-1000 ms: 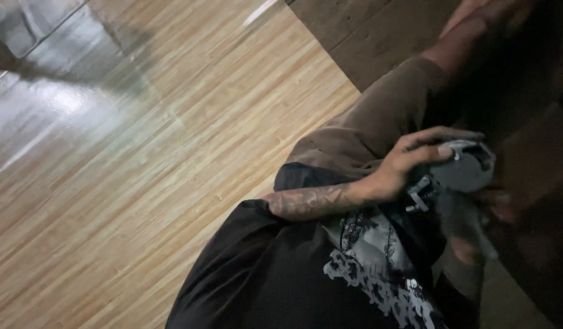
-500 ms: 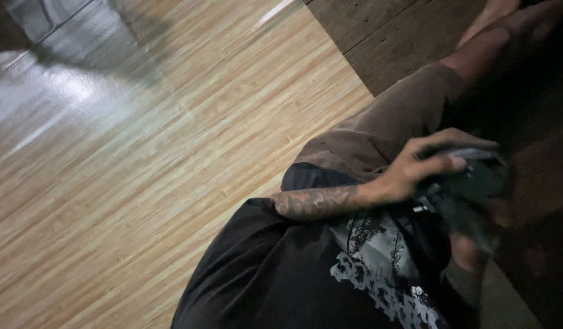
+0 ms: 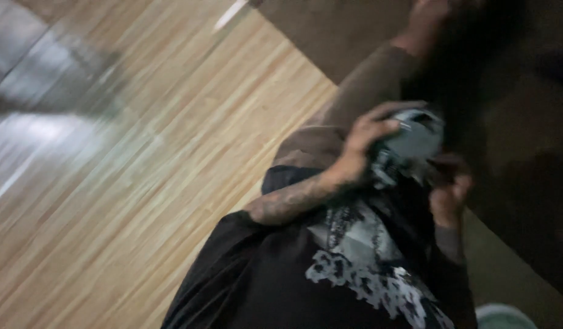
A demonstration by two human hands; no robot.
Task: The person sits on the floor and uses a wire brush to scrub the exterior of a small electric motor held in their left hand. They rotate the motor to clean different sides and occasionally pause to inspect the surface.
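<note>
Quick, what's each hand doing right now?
Left hand: closed on a grey cloth bundle.
Right hand: curled under the bundle; grip cannot be told.

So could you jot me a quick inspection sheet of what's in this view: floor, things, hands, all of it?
Surface: light wooden plank floor, glossy at upper left.
Things in hand: a crumpled grey cloth, blurred.
Clutter: pale round object at the bottom edge, kind unclear.
Hands: left hand on the cloth, fingers curled over it; right hand just beneath, grip unclear.
Cables: nothing seen.
Surroundings: dark panel at top; the person's black printed shirt and brown trousers.
</note>
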